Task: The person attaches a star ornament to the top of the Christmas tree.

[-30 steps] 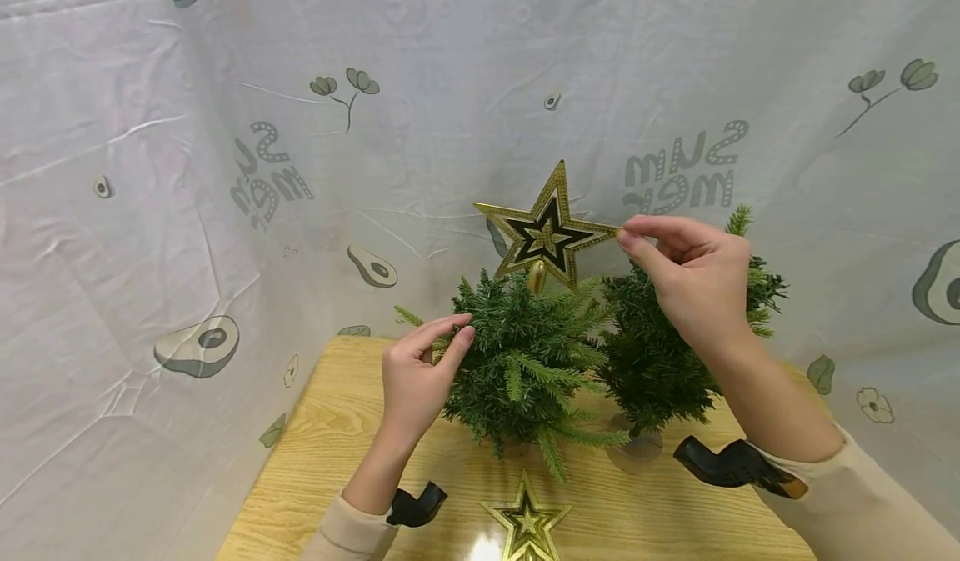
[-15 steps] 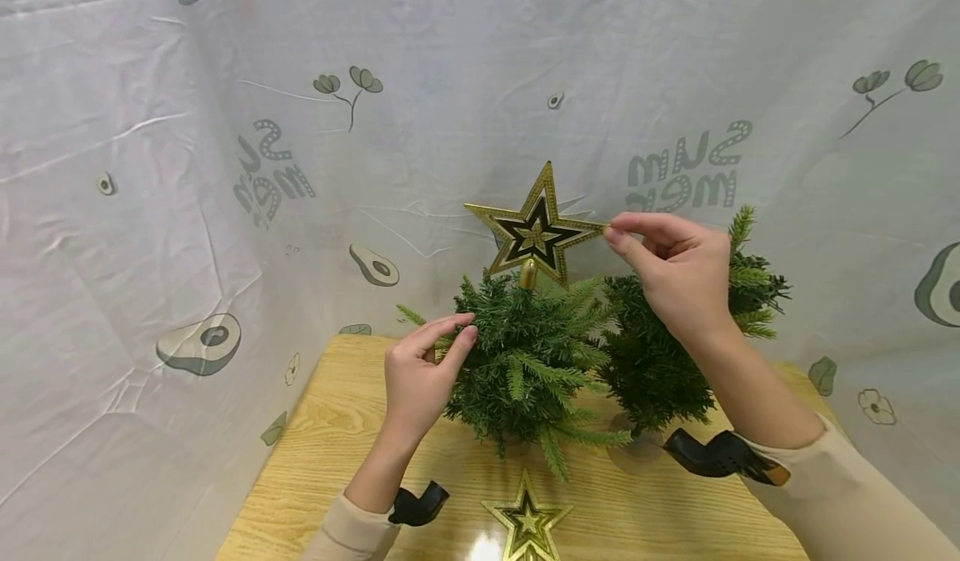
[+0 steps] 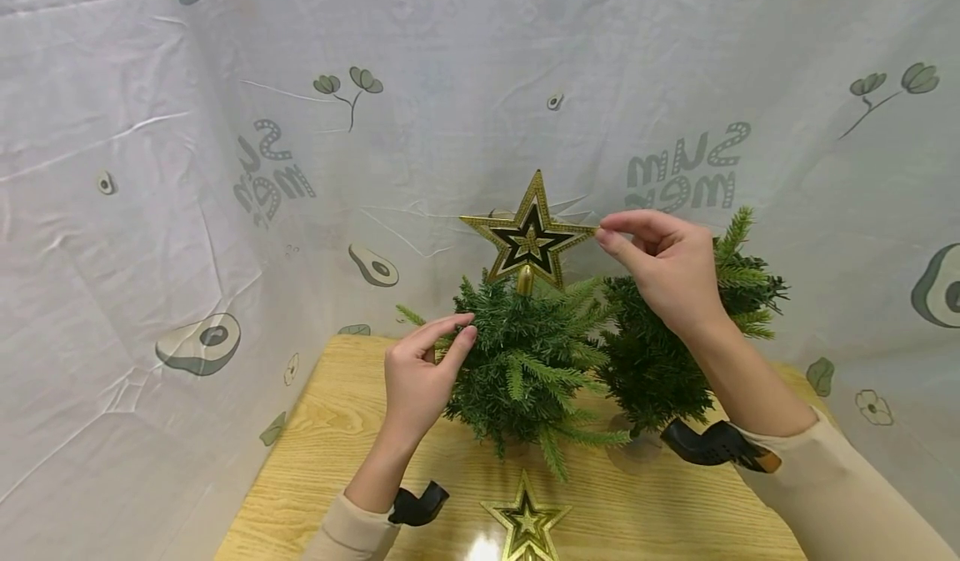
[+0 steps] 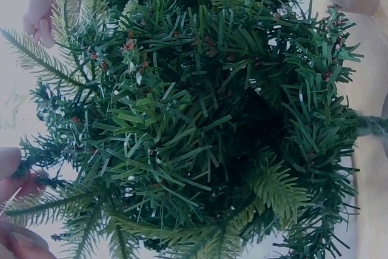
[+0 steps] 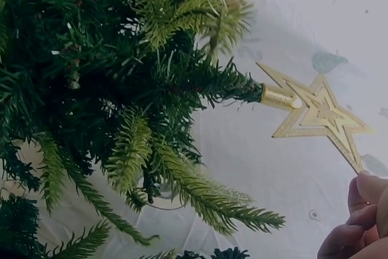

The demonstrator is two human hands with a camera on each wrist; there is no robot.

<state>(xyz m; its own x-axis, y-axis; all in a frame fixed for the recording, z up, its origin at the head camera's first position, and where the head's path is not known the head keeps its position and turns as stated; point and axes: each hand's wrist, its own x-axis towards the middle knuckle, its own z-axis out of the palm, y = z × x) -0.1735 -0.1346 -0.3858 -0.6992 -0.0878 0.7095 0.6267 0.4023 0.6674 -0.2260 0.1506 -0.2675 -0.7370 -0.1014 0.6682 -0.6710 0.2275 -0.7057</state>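
My right hand [image 3: 671, 265] pinches one point of a gold and black star tree topper [image 3: 530, 240] between thumb and fingertips. In the right wrist view, the star's gold socket [image 5: 279, 96] sits over the top tip of a small artificial Christmas tree [image 5: 109, 71]. My left hand [image 3: 422, 378] is at the tree's upper left, with thumb and forefinger around a branch tip [image 4: 27, 171]. Dense green needles fill most of the left wrist view and overlap the fingers' edges.
A second small tree [image 3: 652, 361] stands to the right, partly behind my right forearm. Another gold star [image 3: 527, 519] lies on the wooden table [image 3: 315, 453] in front of the nearer tree. A printed curtain [image 3: 450, 127] hangs close behind and at the left.
My right hand has moved left with the star topper, which now stands straighter and over the tree's top. The left hand has stayed in place.
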